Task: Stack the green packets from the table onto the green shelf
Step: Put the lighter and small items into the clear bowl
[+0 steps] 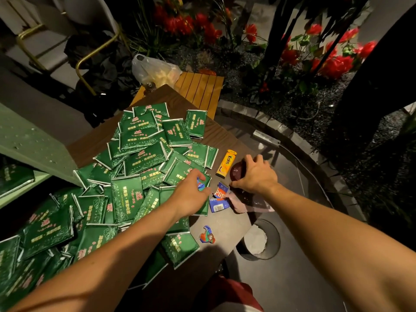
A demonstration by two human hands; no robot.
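Observation:
A heap of several green packets (139,158) with gold print covers the left part of the dark wooden table (99,140). The green shelf (29,140) stands at the left edge, with a few green packets (13,179) lying on its lower level. My left hand (191,192) reaches over the heap's right edge, and its fingers pinch a small blue and red wrapper (201,184). My right hand (254,176) lies on a dark red rounded object (236,171) at the table's right edge, fingers curled over it.
A yellow Kiskis tube (226,163), a torn blue wrapper (219,199), a pinkish plastic bag (249,203) and another small wrapper (207,235) lie by the hands. A lined bin (258,239) stands on the floor below. A slatted wooden table (200,88) holds a plastic bag (153,68). Red flowers (333,64) stand behind.

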